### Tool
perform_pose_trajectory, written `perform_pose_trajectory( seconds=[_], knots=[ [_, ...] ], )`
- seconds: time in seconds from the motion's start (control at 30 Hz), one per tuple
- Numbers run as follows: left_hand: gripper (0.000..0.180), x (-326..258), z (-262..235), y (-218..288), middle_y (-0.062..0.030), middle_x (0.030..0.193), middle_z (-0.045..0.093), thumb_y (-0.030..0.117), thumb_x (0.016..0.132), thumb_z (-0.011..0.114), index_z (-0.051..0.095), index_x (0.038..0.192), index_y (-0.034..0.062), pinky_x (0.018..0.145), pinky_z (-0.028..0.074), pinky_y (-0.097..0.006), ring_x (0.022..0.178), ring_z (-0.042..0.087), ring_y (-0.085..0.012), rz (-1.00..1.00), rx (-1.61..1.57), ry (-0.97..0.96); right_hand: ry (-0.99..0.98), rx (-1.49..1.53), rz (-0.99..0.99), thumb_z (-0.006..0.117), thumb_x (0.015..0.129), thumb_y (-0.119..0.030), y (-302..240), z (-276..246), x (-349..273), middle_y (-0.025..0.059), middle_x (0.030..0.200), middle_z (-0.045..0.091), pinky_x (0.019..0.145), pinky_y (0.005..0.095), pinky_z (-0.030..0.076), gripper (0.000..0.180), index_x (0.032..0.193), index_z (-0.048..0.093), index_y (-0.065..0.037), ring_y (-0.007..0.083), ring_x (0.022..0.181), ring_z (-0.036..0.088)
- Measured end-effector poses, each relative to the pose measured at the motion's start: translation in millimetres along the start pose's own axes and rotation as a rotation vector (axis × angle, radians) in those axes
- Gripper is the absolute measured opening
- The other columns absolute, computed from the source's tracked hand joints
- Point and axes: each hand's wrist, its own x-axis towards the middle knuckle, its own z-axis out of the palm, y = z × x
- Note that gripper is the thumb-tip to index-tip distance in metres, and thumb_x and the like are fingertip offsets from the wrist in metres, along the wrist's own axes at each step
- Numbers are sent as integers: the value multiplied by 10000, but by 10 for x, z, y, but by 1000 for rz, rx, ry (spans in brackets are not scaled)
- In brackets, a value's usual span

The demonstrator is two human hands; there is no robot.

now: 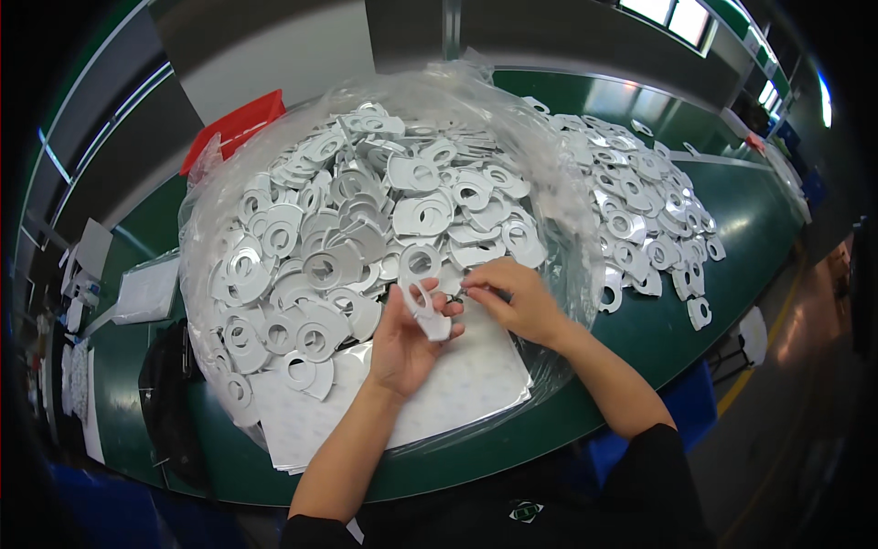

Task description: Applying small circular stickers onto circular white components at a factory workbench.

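My left hand (402,343) is closed around a white flat plastic part with a round hole (428,320), held tilted above the white sheets (457,389). Close to its fingertips, my right hand (519,300) has thumb and forefinger pinched together. Whatever small thing may be between them is too small to name; a dark speck shows by the fingertips. Just beyond both hands lies a big heap of similar white ring-shaped parts (334,267), piled in a clear plastic bag (203,240) with its mouth spread wide.
On the green table (745,210), more of these white parts (631,197) lie spread at the right. A red bin (236,131) stands behind the bag at the left. Nearer on the left are a bagged white stack (148,288) and a black cloth-like item (169,403).
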Motion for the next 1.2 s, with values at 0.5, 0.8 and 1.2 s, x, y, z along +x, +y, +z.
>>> perform_pose_trajectory(
  seconds=[0.5,0.8,1.2],
  knots=[
    [677,58,-97,-29,-156,986,597,605,939,197,447,1221,43,814,495,-408,979,579,-288,-42,34,3,-307,-298,214,749,665,-125,-228,-15,-144,147,846,617,741,375,479,283,876,620,13,306,832,605],
    [728,99,-79,-68,-141,952,601,626,929,163,441,1239,29,1002,381,-409,1035,552,-293,1,21,80,-386,-375,197,741,649,-105,-244,22,-90,134,829,588,758,393,455,207,780,600,-29,312,852,571],
    [680,91,-107,-55,-149,1004,598,581,950,192,448,1231,18,1026,361,-396,1100,527,-280,2,57,94,-426,-221,-138,667,729,-74,-804,-114,-168,57,784,588,622,346,466,90,790,601,-78,267,730,583]
  ],
)
